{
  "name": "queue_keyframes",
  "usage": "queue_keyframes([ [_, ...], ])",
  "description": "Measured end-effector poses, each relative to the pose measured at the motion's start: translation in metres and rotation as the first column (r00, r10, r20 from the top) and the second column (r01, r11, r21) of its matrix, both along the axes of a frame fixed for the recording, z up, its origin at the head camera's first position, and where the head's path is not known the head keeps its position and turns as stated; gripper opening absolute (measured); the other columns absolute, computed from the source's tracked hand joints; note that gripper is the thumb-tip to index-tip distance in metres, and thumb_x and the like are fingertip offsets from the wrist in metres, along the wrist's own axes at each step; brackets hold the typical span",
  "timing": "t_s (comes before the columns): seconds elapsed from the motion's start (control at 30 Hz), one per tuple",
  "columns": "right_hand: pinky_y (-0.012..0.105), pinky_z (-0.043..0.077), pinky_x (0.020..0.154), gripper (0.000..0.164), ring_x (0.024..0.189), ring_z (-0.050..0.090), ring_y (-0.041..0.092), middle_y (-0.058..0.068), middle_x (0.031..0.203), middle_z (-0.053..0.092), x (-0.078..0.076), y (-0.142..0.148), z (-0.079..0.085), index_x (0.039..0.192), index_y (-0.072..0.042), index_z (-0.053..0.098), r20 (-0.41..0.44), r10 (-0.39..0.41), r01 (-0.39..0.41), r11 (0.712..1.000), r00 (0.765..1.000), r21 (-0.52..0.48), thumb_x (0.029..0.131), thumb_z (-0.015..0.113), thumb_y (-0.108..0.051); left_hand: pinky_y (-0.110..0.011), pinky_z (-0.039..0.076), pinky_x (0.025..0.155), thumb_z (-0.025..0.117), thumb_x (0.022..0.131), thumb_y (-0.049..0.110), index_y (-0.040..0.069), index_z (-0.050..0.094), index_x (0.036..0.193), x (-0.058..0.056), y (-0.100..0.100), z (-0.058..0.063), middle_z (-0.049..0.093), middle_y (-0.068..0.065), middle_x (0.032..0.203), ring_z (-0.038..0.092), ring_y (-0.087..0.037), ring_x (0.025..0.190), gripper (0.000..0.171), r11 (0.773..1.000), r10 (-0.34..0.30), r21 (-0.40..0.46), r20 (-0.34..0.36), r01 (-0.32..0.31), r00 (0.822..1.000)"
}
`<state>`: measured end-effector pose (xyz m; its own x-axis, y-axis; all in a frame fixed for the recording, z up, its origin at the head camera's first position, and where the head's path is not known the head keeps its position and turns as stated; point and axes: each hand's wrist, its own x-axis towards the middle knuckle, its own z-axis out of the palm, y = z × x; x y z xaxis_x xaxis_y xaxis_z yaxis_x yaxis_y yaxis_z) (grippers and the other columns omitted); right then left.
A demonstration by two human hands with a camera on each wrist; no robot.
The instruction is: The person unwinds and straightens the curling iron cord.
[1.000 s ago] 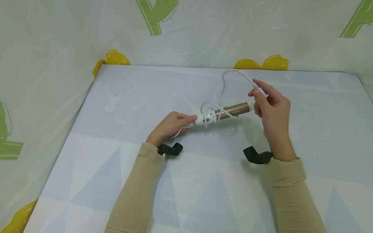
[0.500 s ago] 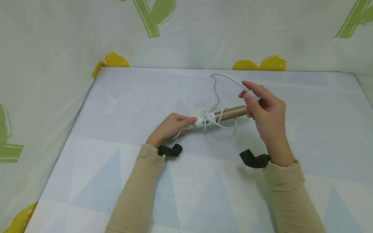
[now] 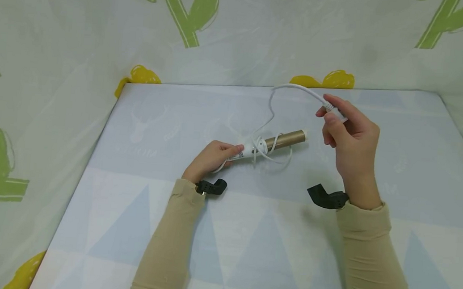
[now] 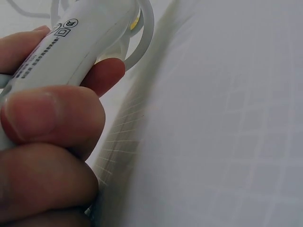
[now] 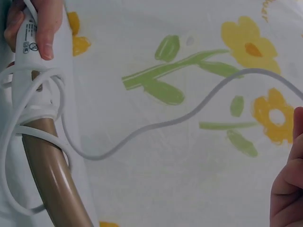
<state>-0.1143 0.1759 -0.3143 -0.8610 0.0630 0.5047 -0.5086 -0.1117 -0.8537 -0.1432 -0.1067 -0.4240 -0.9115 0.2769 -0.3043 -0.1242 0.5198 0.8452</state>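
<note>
A curling iron [image 3: 286, 140] with a white handle and a gold barrel lies slanted over the table in the head view. My left hand [image 3: 212, 159] grips its handle, thumb on top. White cord [image 3: 272, 106] loops loosely around the handle and barrel; in the right wrist view those loops [image 5: 63, 94] cross where handle meets barrel. Up and to the right of the barrel tip, my right hand [image 3: 354, 137] pinches the white plug [image 3: 336, 112] at the cord's end. From the plug the cord arcs back to the iron. Printed marks show on the handle [image 4: 71, 45] in the left wrist view.
The table [image 3: 248, 244] wears a pale cloth with blue triangles. Behind it and at its left hangs a pale curtain [image 3: 255, 34] with green and yellow plant prints. A black wrist mount [image 3: 328, 198] juts inward from the right wrist, another mount [image 3: 212, 186] from the left.
My right hand first came left, then went right and up with the plug, so the cord arcs wider and the barrel tip shows. The left hand and iron have hardly moved.
</note>
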Motion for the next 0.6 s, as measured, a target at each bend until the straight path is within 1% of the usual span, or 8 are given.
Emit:
queue_keyframes([
  [0.1,0.022,0.03,0.046,0.027,0.048,0.038,0.016,0.013,0.082,0.062,0.001,0.006,0.002,0.113,0.008,0.06,-0.028,0.0,-0.002,0.998,1.0,-0.064,0.087,0.056,0.002,-0.027,0.037,0.063,0.052,0.075,0.072,0.019,0.071,0.078,0.0,0.0,-0.002,0.049,0.003,0.059,0.044,-0.013,0.057,0.056,1.0,0.004,-0.001,-0.006,-0.004,1.0],
  [0.17,0.022,0.031,0.045,0.027,0.048,0.037,0.016,0.014,0.083,0.062,0.001,0.009,0.003,0.113,0.008,0.06,-0.043,-0.008,0.005,0.998,0.999,-0.07,0.087,0.055,0.002,-0.027,0.036,0.062,0.052,0.075,0.072,0.02,0.072,0.08,0.0,0.0,-0.002,0.05,0.002,0.059,0.044,-0.013,0.056,0.056,1.0,0.009,-0.001,-0.01,-0.009,1.0],
  [0.33,0.023,0.027,0.043,0.027,0.046,0.035,0.017,0.018,0.078,0.06,-0.002,0.016,0.004,0.11,0.015,0.057,-0.077,0.014,-0.029,0.981,0.997,-0.192,0.085,0.055,0.005,-0.027,0.039,0.065,0.052,0.075,0.072,0.024,0.073,0.091,-0.001,0.0,-0.005,0.062,0.0,0.074,0.052,-0.014,0.062,0.054,0.999,0.038,-0.002,-0.016,-0.038,0.999],
  [0.4,0.023,0.025,0.043,0.027,0.044,0.034,0.018,0.018,0.073,0.058,-0.003,0.019,0.005,0.107,0.019,0.056,-0.085,0.028,-0.05,0.959,0.996,-0.28,0.084,0.055,0.007,-0.027,0.041,0.069,0.052,0.076,0.071,0.024,0.072,0.095,-0.001,0.0,-0.005,0.065,0.002,0.087,0.057,-0.013,0.068,0.055,0.999,0.049,-0.002,-0.013,-0.049,0.999],
  [0.43,0.022,0.025,0.042,0.027,0.044,0.034,0.018,0.018,0.071,0.057,-0.003,0.021,0.005,0.106,0.021,0.055,-0.084,0.03,-0.056,0.943,0.996,-0.328,0.083,0.056,0.007,-0.027,0.042,0.069,0.052,0.076,0.071,0.024,0.072,0.097,-0.001,0.0,-0.005,0.066,0.002,0.089,0.058,-0.014,0.069,0.055,0.999,0.054,-0.006,-0.014,-0.054,0.998],
  [0.5,0.022,0.026,0.04,0.028,0.043,0.034,0.02,0.018,0.065,0.054,-0.004,0.024,0.007,0.102,0.023,0.054,-0.074,0.023,-0.051,0.909,0.997,-0.414,0.081,0.058,0.005,-0.027,0.044,0.071,0.053,0.076,0.07,0.023,0.071,0.101,-0.001,0.0,-0.005,0.065,0.004,0.1,0.061,-0.013,0.074,0.056,0.997,0.071,0.001,-0.006,-0.071,0.997],
  [0.57,0.022,0.025,0.039,0.029,0.043,0.034,0.021,0.017,0.06,0.051,-0.005,0.028,0.009,0.097,0.024,0.054,-0.058,0.005,-0.033,0.871,0.998,-0.491,0.078,0.06,0.004,-0.027,0.044,0.071,0.053,0.076,0.07,0.023,0.071,0.103,-0.001,0.001,-0.004,0.064,0.006,0.102,0.061,-0.013,0.074,0.057,0.996,0.091,0.006,-0.002,-0.091,0.996],
  [0.6,0.022,0.025,0.039,0.029,0.043,0.034,0.021,0.017,0.058,0.049,-0.005,0.029,0.009,0.095,0.024,0.053,-0.054,-0.007,-0.022,0.855,0.999,-0.519,0.077,0.061,0.003,-0.027,0.043,0.07,0.053,0.076,0.071,0.023,0.071,0.103,-0.001,0.001,-0.004,0.065,0.005,0.098,0.06,-0.013,0.072,0.058,0.995,0.099,0.004,-0.003,-0.099,0.995],
])
